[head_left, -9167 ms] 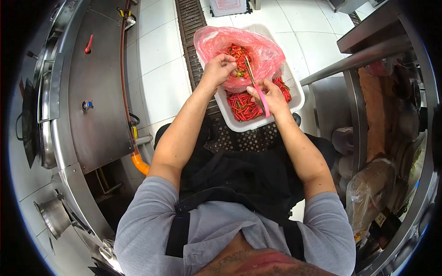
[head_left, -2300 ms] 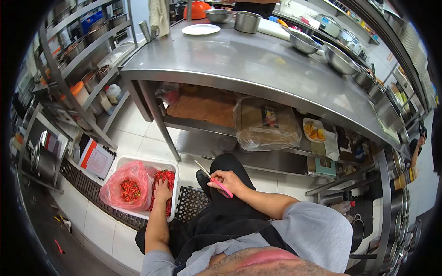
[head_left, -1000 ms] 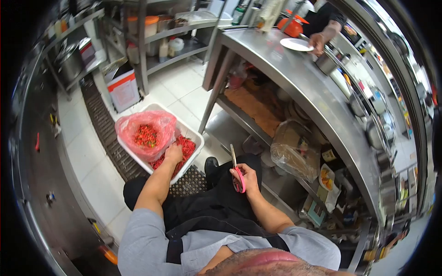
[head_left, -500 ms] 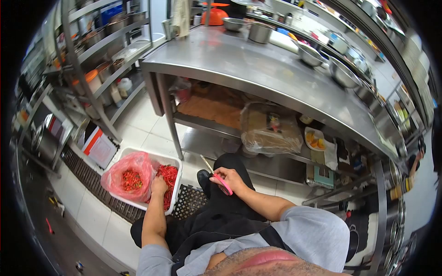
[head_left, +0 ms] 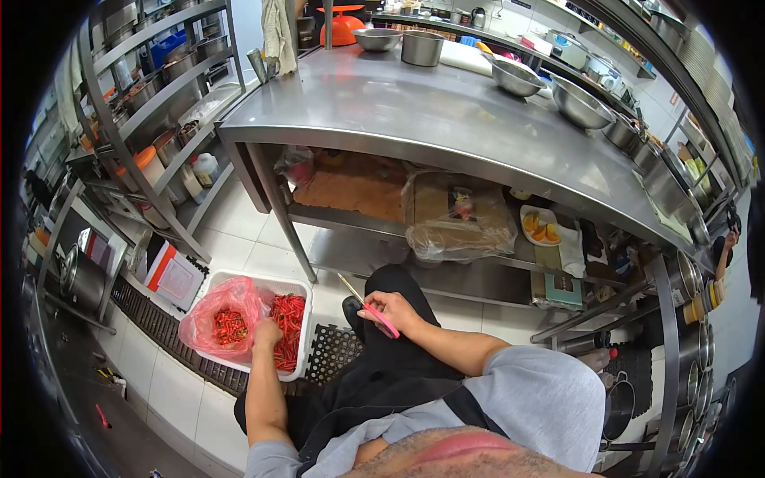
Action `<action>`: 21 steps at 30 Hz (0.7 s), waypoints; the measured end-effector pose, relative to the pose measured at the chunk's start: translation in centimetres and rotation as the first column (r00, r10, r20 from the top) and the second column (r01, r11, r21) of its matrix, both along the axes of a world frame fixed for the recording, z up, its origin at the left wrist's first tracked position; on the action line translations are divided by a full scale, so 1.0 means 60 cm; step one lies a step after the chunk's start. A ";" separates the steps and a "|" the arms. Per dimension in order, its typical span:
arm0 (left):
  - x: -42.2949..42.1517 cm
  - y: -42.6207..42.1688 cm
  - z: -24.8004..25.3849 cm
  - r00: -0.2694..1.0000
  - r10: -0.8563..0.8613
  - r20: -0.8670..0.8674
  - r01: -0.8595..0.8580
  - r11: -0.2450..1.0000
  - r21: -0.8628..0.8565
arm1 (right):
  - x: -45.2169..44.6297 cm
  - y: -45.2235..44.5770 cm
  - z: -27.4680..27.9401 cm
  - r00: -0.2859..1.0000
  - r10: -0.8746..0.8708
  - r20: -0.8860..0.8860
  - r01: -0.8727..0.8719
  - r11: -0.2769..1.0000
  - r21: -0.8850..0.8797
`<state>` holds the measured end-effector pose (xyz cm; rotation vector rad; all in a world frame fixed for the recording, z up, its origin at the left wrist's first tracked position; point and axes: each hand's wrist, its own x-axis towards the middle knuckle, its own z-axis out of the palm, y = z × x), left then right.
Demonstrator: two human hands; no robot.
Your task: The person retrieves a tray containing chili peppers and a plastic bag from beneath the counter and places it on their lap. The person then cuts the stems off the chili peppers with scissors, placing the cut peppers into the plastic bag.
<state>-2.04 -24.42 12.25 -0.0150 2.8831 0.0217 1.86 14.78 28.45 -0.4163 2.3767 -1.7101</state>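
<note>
Right grip (head_left: pixel 388 308) is closed round pink-handled metal scissors (head_left: pixel 386 324). Left grip (head_left: pixel 267 332) is curled beside the translucent pink plastic bag (head_left: pixel 205 306), can't tell if it's got anything. Loose long red chillies (head_left: pixel 290 311) are in the white plastic basket (head_left: pixel 309 319) with the bag. Looks like a picking step to me; any snipping would need both hands closer together.

Looks like commercial kitchen from my feed: long stainless steel worktable (head_left: pixel 478 103), shiny round metal bowls (head_left: pixel 582 103), grey metal rack (head_left: pixel 163 107) packed with pots, white tiled floor (head_left: pixel 231 243).
</note>
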 end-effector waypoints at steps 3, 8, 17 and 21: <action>-0.003 -0.019 -0.012 0.990 0.091 -0.105 -0.082 0.993 0.085 | 0.002 -0.003 0.005 1.000 -0.006 0.016 0.006 1.000 -0.021; -0.011 -0.057 -0.064 0.977 0.144 -0.156 -0.126 0.985 0.120 | 0.004 -0.004 0.007 0.999 0.008 0.043 -0.007 1.000 -0.022; 0.038 0.020 0.015 0.919 0.097 0.382 -0.065 0.993 -0.096 | 0.006 -0.003 0.003 1.000 -0.005 -0.020 0.005 1.000 0.019; 0.036 0.028 -0.020 0.938 0.247 0.244 -0.250 0.968 -0.021 | 0.004 -0.003 0.011 0.999 -0.004 -0.048 0.007 0.998 0.060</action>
